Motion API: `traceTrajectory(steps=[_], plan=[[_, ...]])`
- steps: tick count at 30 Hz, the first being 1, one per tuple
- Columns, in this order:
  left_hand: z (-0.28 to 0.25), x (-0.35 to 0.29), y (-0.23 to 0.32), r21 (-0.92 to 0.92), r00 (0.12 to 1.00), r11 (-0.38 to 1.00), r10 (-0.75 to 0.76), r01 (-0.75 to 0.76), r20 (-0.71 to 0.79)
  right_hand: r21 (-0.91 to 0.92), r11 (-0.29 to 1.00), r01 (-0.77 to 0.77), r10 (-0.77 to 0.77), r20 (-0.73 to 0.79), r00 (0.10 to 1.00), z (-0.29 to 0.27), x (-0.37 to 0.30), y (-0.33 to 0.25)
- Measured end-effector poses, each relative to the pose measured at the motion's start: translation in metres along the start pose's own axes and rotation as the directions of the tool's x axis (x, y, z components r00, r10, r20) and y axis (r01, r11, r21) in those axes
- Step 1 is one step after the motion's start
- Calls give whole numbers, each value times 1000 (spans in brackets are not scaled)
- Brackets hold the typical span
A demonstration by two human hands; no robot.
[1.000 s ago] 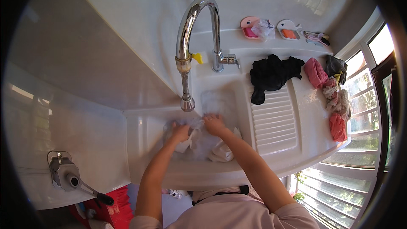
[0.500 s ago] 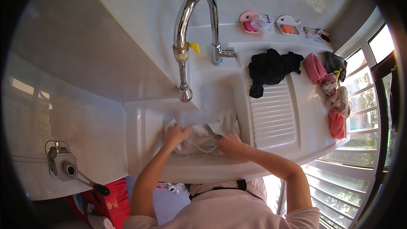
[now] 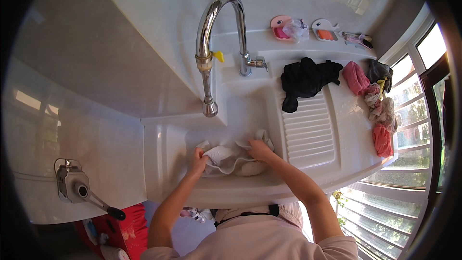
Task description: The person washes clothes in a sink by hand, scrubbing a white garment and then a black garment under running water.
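A wet white cloth garment (image 3: 226,160) lies bunched in the sink basin (image 3: 166,154), in what looks like cloudy water. My left hand (image 3: 198,160) grips its left side, fingers closed on the fabric. On the right side, my right hand (image 3: 260,150) also has its fingers closed on the cloth. The garment spreads between both hands, its near edge curving in a wavy line. Over the basin hangs the chrome faucet (image 3: 210,108), and I see no stream coming from it. What kind of garment it is, I cannot make out.
Right of the basin is a ribbed washboard (image 3: 308,137) with a black garment (image 3: 308,79) over its far end. Pink and patterned clothes (image 3: 356,78) line the right edge. Two whale-shaped soap dishes (image 3: 323,30) sit on the back ledge. A hand crank (image 3: 82,190) juts from the left wall.
My left hand has turned and taken hold of the garment's left side. My right hand has shifted away from me, and the cloth's near edge has lifted and opened out.
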State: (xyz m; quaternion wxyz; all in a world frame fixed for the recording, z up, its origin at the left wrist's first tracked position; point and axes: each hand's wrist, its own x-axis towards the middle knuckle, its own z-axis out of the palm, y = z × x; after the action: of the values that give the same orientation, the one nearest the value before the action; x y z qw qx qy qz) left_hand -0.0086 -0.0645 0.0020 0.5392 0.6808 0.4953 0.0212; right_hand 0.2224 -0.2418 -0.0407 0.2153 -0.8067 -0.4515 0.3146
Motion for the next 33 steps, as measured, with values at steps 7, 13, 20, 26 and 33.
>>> traceTrajectory(steps=[7, 13, 20, 26, 33], plan=[[-61, -59, 74, -637, 992, 765, 129, -93, 10, 896, 347, -275, 332, 157, 930, -97, -67, -55], [-58, -47, 111, -683, 996, 729, 84, -49, 17, 867, 457, -198, 400, -1, 916, -128, -58, -62], [41, 14, 58, 740, 706, 424, 702, -522, 95, -230, 959, -166, 64, -394, 917, -7, -1, -76], [53, 31, 23, 835, 940, 442, 237, -328, 243, -290, 945, -153, 100, -188, 977, 16, 7, -56], [75, 84, -46, 730, 926, 590, 341, -345, 163, -188, 962, -197, 157, -209, 965, 95, 57, 29]])
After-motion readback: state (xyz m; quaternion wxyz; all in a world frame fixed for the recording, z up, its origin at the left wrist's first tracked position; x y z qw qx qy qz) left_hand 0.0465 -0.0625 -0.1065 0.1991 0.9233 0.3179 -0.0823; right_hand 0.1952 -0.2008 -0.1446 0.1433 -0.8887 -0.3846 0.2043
